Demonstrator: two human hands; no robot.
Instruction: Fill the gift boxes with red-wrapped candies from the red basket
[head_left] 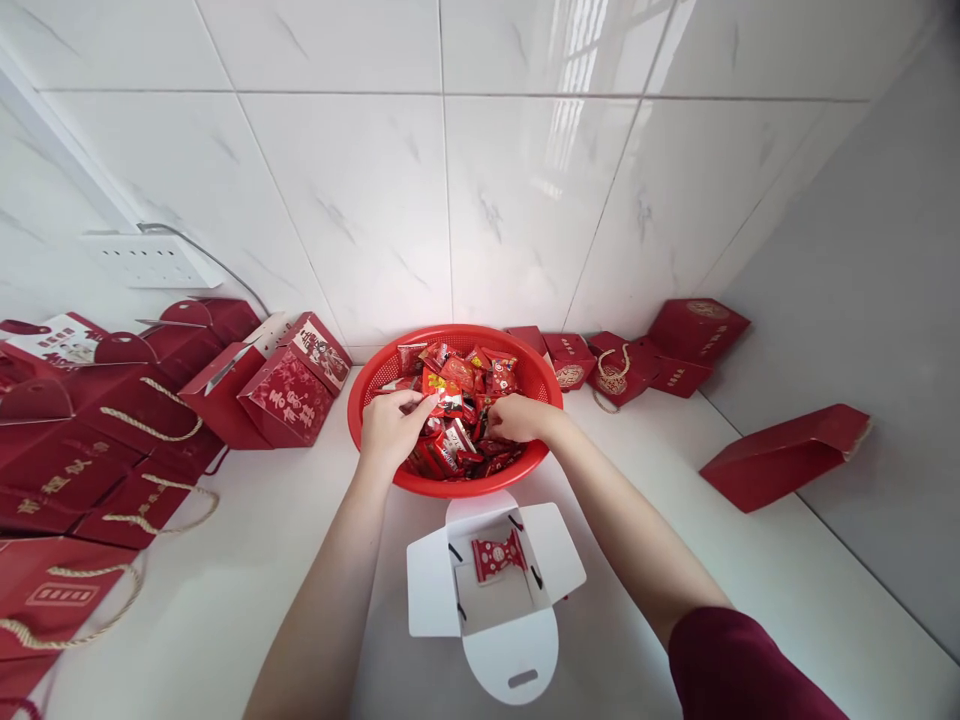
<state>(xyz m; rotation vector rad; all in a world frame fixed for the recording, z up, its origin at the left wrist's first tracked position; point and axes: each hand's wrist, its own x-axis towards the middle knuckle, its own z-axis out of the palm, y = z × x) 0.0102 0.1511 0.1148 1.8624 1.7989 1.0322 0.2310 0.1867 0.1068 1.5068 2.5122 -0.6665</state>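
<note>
A red plastic basket (450, 488) with perforated sides holds a heap of wrapped sweets (457, 440), mostly red. My left hand (391, 428) is over its left side, thumb and fingers pinched at the edge of a red and yellow sweet packet (444, 388). My right hand (517, 418) reaches into the right side of the heap, its fingers bent down among the wrappers; what they grip is hidden. Nearer to me stands a gift box (480, 605), white inside, with its flaps folded outward. One red wrapped sweet (499, 556) lies inside it.
Red gift boxes (67, 460) with rope handles crowd the left side. Two more boxes (289, 385) stand left of the basket. Smaller red boxes (570, 358) line the wall at right, and one box (784, 455) lies by the grey panel. A socket strip (150, 260) is on the tiled wall.
</note>
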